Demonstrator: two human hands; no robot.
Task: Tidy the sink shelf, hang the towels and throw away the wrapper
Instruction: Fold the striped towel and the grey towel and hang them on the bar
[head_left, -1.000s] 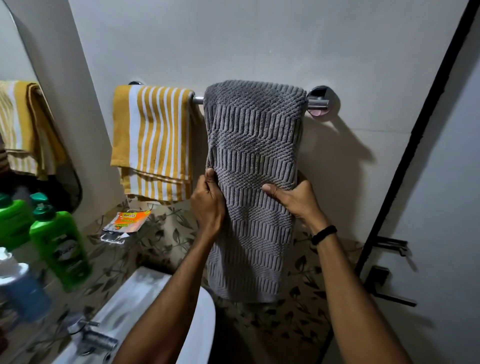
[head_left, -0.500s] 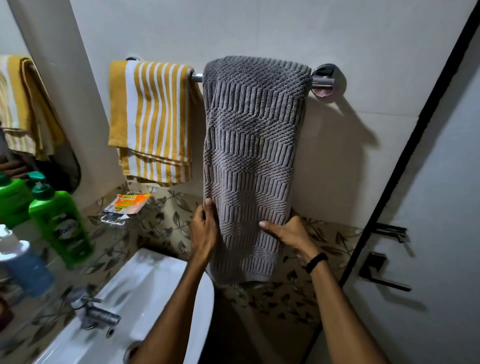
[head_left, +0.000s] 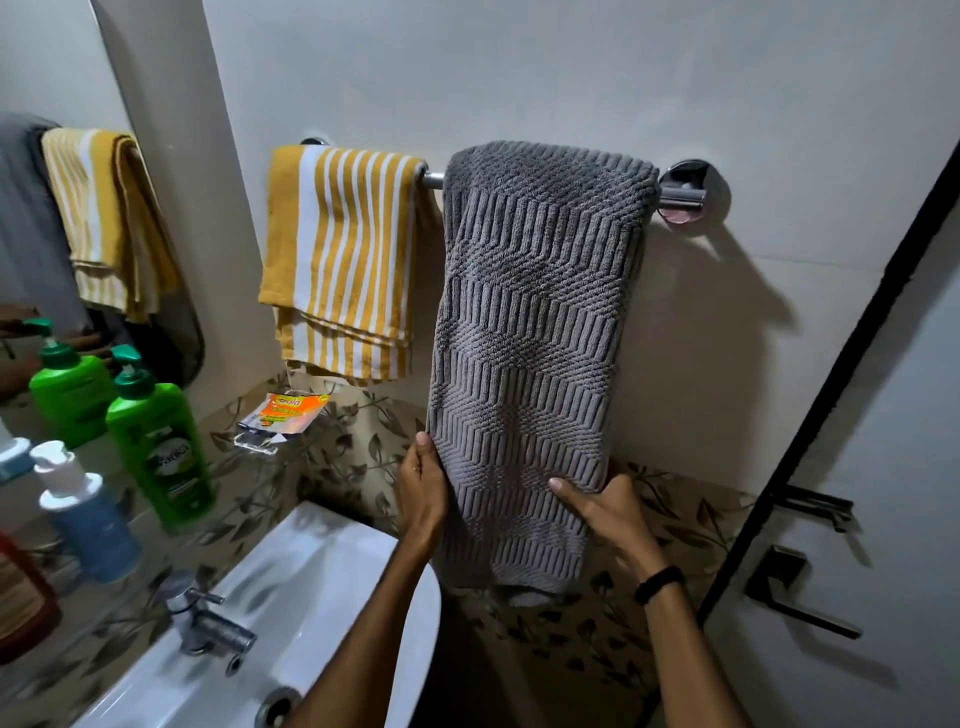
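A grey ribbed towel (head_left: 530, 332) hangs folded over the chrome towel bar (head_left: 680, 196) on the wall. My left hand (head_left: 422, 493) holds its lower left edge and my right hand (head_left: 605, 506) grips its lower right edge, thumb across the front. To the left on the same bar hangs a yellow and white striped towel (head_left: 340, 260). An orange wrapper (head_left: 283, 413) lies on a small clear shelf (head_left: 254, 441) below the striped towel.
A white sink (head_left: 291, 582) with a chrome tap (head_left: 202, 618) sits at lower left. Two green pump bottles (head_left: 158, 447), a blue bottle (head_left: 91, 519) and a red one (head_left: 21, 597) stand on the ledge by the mirror (head_left: 62, 249). A door with a black handle (head_left: 795, 597) is at right.
Both hands have slid down the grey towel from its middle to near its lower end. The view has shifted slightly.
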